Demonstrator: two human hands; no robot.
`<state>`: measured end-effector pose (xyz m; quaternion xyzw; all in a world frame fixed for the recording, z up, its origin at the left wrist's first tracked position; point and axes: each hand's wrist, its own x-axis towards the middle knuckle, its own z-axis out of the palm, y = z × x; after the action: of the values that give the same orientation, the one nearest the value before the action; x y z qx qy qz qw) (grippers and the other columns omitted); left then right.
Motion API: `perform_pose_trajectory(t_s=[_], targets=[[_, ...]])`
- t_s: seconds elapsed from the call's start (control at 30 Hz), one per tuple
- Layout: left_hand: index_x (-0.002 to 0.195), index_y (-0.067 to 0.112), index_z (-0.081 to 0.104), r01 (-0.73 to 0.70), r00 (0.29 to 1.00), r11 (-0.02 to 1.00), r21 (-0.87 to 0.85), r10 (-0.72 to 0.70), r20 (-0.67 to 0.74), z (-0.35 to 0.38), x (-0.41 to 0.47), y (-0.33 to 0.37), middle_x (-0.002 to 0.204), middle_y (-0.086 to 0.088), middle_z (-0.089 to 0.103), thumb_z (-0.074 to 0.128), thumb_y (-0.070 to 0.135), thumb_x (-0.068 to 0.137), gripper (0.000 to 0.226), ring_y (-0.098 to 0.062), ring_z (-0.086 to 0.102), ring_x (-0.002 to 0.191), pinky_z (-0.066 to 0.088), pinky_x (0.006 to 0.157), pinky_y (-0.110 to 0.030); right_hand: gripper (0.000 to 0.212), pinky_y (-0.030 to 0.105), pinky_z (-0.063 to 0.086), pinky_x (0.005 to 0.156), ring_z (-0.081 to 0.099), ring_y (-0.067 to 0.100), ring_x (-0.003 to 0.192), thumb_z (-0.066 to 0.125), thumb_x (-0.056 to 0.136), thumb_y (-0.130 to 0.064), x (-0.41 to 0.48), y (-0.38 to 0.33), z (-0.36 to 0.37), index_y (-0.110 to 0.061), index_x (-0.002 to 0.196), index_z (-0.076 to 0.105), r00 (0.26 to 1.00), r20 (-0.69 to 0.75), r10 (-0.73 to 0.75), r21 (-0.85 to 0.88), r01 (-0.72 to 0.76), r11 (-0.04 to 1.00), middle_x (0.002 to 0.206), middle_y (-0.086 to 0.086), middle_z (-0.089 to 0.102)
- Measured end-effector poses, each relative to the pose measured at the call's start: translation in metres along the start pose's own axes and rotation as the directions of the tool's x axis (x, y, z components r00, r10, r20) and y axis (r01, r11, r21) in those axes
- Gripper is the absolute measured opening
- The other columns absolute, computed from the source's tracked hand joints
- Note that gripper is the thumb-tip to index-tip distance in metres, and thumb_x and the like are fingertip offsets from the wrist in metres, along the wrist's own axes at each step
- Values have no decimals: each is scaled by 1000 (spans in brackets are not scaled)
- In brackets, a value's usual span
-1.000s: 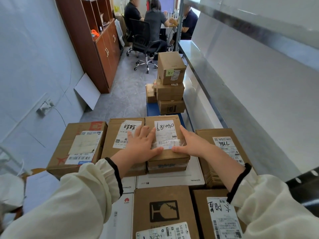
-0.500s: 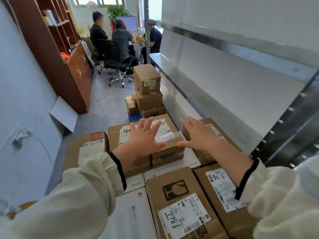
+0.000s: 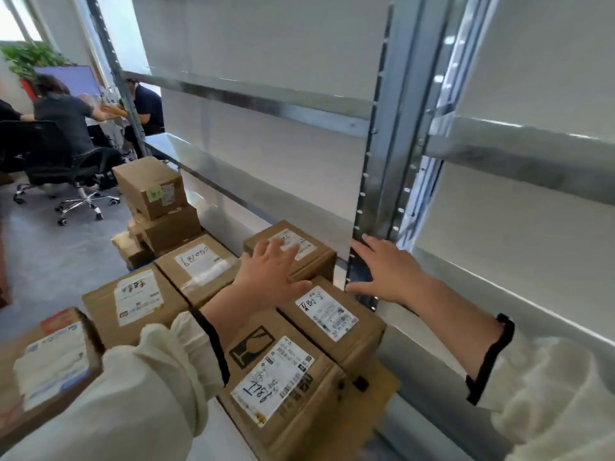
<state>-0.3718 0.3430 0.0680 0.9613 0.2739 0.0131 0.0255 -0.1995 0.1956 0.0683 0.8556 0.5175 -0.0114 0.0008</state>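
Observation:
Several brown cardboard parcels with white labels lie packed together in front of me. My left hand (image 3: 268, 277) hovers with spread fingers over the far right parcel (image 3: 311, 257), holding nothing. My right hand (image 3: 387, 271) is spread too, in front of the grey metal shelf upright (image 3: 386, 134), to the right of that parcel. The parcel marked 040189 (image 3: 199, 264) sits to the left of my left hand. Closer to me lie a parcel with a handwritten label (image 3: 327, 316) and one marked 1786 (image 3: 276, 374).
A metal shelving rack with white panels (image 3: 299, 154) fills the right side. A stack of boxes (image 3: 154, 191) stands further back on the floor. People sit on office chairs (image 3: 60, 154) at the far left. More parcels (image 3: 136, 297) lie left.
Both hands let go of the 040189 parcel and moved right, spread open, toward the far right parcel and the shelf upright. My view swung right toward the rack.

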Motion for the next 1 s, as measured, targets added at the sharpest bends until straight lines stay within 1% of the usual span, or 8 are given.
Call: perform_pose_trajectory(t_s=[0.1,0.23,0.37,0.47,0.57,0.73,0.9,1.0], targets=[[149,35,15,-122,993,991,-50,122,-4,8,15,57,154,-1,23,41,68,85,76,-28,18,141,29,111,-50,94,47,32,110,24,29,141,55,77,-69,-51,50,-3,-31,149,7,994,11,107,3,-107,994,158,2,12],[150,33,12,-292,954,956,-40,294,65,17,29,160,155,-1,20,36,70,86,78,-30,18,142,28,112,-51,92,44,33,109,29,29,137,56,79,-65,-147,129,-5,-28,150,10,945,66,320,42,-323,945,157,1,14],[150,30,11,-478,871,874,-86,485,85,24,20,276,156,-1,18,37,67,88,77,-28,20,142,29,111,-48,91,43,32,109,24,27,140,54,81,-64,-258,204,-4,-29,151,6,864,102,493,32,-499,866,159,0,7],[150,30,13,-572,815,816,-87,577,51,30,8,360,154,0,22,40,65,88,77,-26,24,139,33,108,-45,90,41,32,109,22,25,141,54,82,-63,-339,252,-6,-30,150,5,790,113,603,41,-610,791,159,-1,7],[150,30,14,-649,754,753,-110,656,39,39,-14,445,153,0,23,41,66,87,77,-25,25,139,33,107,-43,91,41,32,109,22,24,141,55,82,-62,-418,293,-5,-30,151,6,710,110,696,53,-703,709,158,0,9],[150,31,14,-783,604,606,-139,795,61,49,-56,575,154,1,22,39,67,87,77,-25,25,139,34,107,-43,89,42,32,109,23,25,141,52,83,-64,-532,345,-2,-29,151,6,569,114,815,68,-823,565,158,1,10],[151,32,12,-877,444,456,-154,890,104,59,-85,688,154,0,20,39,68,87,78,-25,23,139,32,109,-42,88,38,30,111,20,22,143,49,84,-65,-620,388,7,-28,151,7,421,128,898,107,-906,409,159,-1,10],[150,31,12,-918,357,369,-143,928,107,64,-92,752,155,-1,20,39,68,87,78,-26,23,139,33,108,-42,87,39,33,109,26,23,140,50,83,-64,-658,415,14,-27,151,9,339,128,932,112,-939,326,158,-1,14]])
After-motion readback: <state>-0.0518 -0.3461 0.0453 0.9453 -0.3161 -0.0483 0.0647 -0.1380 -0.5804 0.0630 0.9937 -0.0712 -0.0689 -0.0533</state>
